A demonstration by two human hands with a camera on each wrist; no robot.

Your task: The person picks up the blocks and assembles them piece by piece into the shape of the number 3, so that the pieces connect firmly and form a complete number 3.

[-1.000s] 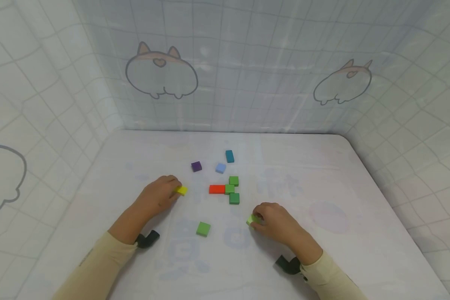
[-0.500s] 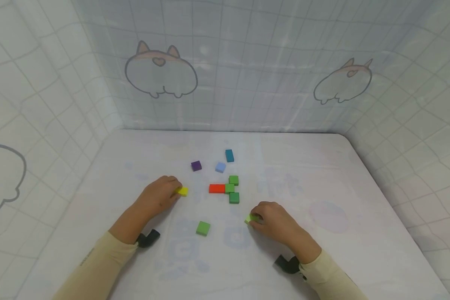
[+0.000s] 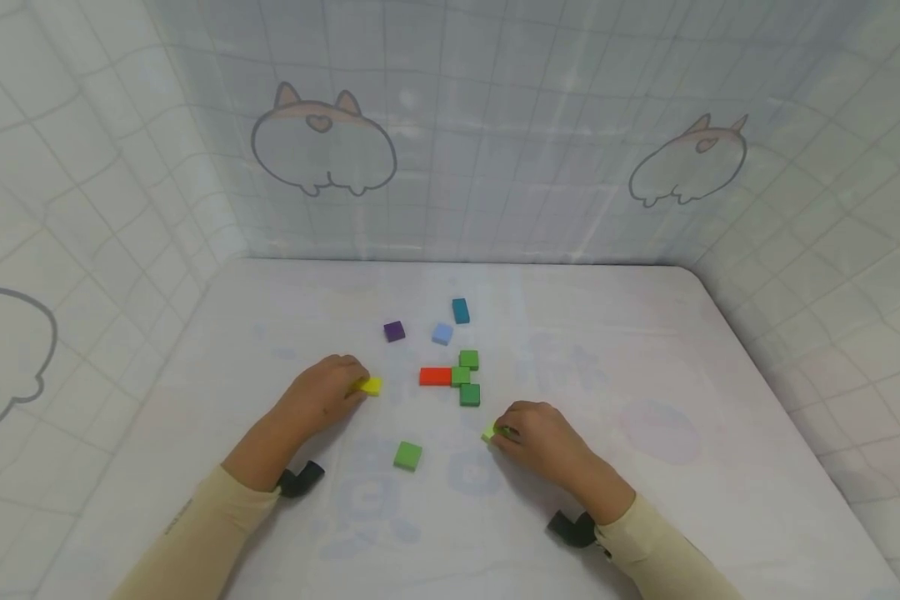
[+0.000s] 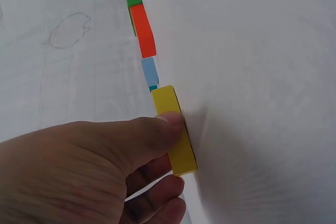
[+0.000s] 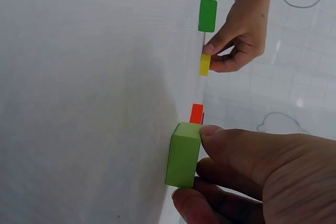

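Observation:
My left hand (image 3: 328,393) pinches a yellow block (image 4: 175,135) between thumb and fingers, low at the tabletop left of the red block. In my right hand (image 3: 543,442) is a light green block (image 5: 184,156), gripped by thumb and fingertips; the head view shows only its left end. Between the hands, a red block (image 3: 435,377) lies with its right end against a green block (image 3: 461,377). Another green block (image 3: 468,359) touches that one at the upper right, and a darker green block (image 3: 469,395) at the lower right.
A lone green block (image 3: 408,456) lies nearer the front, between the forearms. Farther back are a purple block (image 3: 394,331), a light blue block (image 3: 442,333) and a teal block (image 3: 461,311). Patterned cloth walls (image 3: 450,167) rise behind and beside the white table (image 3: 607,317).
My right hand has slid a little to the left with the light green block. My left hand has shifted slightly right with the yellow block. The other blocks stay put.

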